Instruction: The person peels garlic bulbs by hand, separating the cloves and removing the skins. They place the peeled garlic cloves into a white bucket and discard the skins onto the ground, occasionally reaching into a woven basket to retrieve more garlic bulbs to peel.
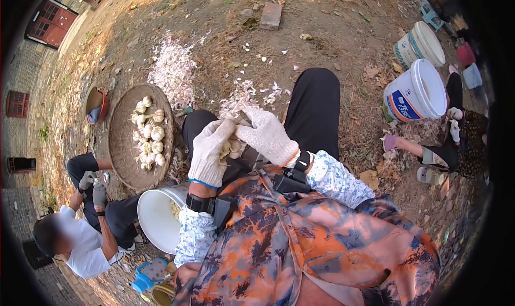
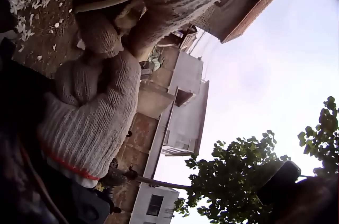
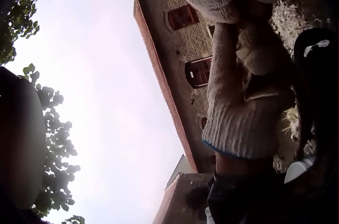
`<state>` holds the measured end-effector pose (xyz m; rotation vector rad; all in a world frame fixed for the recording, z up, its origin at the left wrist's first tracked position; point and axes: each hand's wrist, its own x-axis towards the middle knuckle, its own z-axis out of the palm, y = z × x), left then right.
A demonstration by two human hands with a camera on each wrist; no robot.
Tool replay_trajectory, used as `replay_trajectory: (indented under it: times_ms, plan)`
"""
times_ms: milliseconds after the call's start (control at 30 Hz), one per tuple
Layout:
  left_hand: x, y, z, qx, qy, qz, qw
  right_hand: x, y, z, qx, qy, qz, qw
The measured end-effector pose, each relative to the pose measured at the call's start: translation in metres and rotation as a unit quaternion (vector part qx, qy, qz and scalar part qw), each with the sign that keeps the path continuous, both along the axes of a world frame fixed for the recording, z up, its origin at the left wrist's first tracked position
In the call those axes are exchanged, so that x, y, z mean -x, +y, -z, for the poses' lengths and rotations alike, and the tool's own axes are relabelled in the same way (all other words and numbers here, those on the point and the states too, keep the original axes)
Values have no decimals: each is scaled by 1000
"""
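Both hands wear white knitted gloves and meet in front of the lap. My left hand (image 1: 208, 151), in the blue-cuffed glove, grips garlic bulbs (image 1: 234, 149) against its palm. A pale bulb (image 3: 259, 59) and a dry stalk show there in the right wrist view. My right hand (image 1: 268, 138), with the orange cuff, has its curled fingers at the garlic beside the left thumb. The left wrist view shows that right hand (image 2: 92, 110) bent inward, fingertips close to the other glove. What its fingertips pinch is mostly hidden by the gloves.
A round woven basket (image 1: 120, 161) of garlic bulbs (image 1: 156, 134) lies to the left. Below it stands a white bucket (image 1: 155, 220) with pale cloves inside. Papery skins (image 1: 174, 72) are heaped ahead. Two buckets stand right; other people sit on both sides.
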<state>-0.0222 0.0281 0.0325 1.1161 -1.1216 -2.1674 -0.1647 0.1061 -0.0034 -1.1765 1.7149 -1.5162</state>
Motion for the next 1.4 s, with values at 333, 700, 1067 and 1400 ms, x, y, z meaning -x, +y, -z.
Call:
replay_trajectory:
  times_ms: [333, 700, 1067, 1400]
  plan:
    - [-9, -17, 30, -181, 173, -68, 966, 10, -3, -3, -60, 5, 23, 998]
    - [12, -15, 47, -192, 158, -127, 960, 8, 1, -20, -85, -155, -109, 978]
    - [-5, -14, 27, -138, 54, 9, 989, 5, -6, 6, 5, -111, -80, 991]
    - [5, 2, 2, -68, -79, -34, 994, 9, 1, -25, 17, 308, -182, 934]
